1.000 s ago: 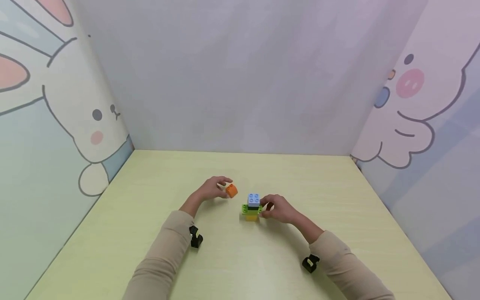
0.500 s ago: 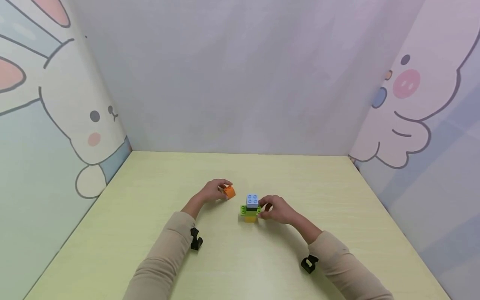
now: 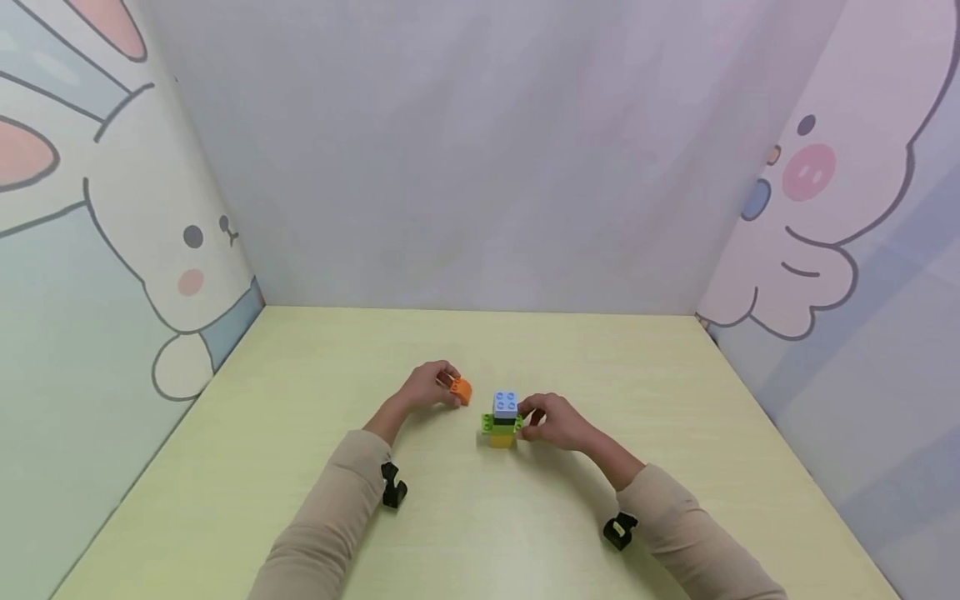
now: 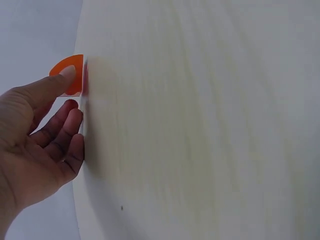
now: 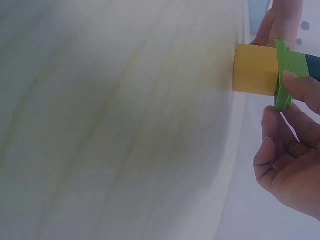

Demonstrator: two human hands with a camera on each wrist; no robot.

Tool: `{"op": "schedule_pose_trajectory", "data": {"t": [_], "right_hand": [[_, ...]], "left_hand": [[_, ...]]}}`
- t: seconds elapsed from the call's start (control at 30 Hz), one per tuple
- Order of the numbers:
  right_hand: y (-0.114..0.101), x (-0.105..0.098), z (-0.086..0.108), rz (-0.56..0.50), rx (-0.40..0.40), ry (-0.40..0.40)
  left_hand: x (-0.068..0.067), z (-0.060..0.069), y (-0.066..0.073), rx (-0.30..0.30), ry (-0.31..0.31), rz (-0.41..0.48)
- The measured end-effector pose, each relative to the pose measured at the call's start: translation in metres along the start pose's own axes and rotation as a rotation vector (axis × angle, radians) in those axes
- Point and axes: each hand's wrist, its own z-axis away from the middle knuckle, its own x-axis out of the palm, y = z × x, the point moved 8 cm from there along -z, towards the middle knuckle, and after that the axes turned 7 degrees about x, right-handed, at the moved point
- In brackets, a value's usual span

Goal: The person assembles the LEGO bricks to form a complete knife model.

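With thumb and fingertips, my left hand [image 3: 427, 386] pinches an orange toy brick [image 3: 461, 391] that has a curved side. In the left wrist view the brick [image 4: 74, 75] has its flat face at the table surface, with the thumb across its side. A small stack of toy bricks [image 3: 504, 407] stands upright to the right: yellow at the bottom, then green, dark, and light blue with studs on top. My right hand [image 3: 555, 421] holds the end of the wide green piece [image 5: 283, 75] between thumb and finger. The yellow brick [image 5: 256, 69] below it rests on the table.
A pale yellow table [image 3: 480, 517] extends around both hands. Walls with cartoon animals stand at left and right, and a plain grey wall [image 3: 480, 167] rises at the back. A black wrist mount [image 3: 393, 486] sits on the left sleeve, another [image 3: 620, 530] on the right.
My left hand has come slightly down and nearer with the orange brick, which has turned in the fingers. The right hand and the stack have stayed in place.
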Motion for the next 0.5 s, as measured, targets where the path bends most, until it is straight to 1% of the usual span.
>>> {"op": "schedule_pose_trajectory", "data": {"t": [0.2,0.37,0.5], "right_hand": [[-0.001,0.000,0.001,-0.011,-0.003,0.003],[0.001,0.000,0.001,-0.020,0.002,0.005],[0.002,0.000,0.000,-0.019,0.014,0.013]], "left_hand": [[-0.002,0.006,0.007,0.002,0.036,0.056],[-0.004,0.010,0.009,0.007,0.041,0.049],[-0.006,0.012,0.018,0.037,0.048,0.076]]}}
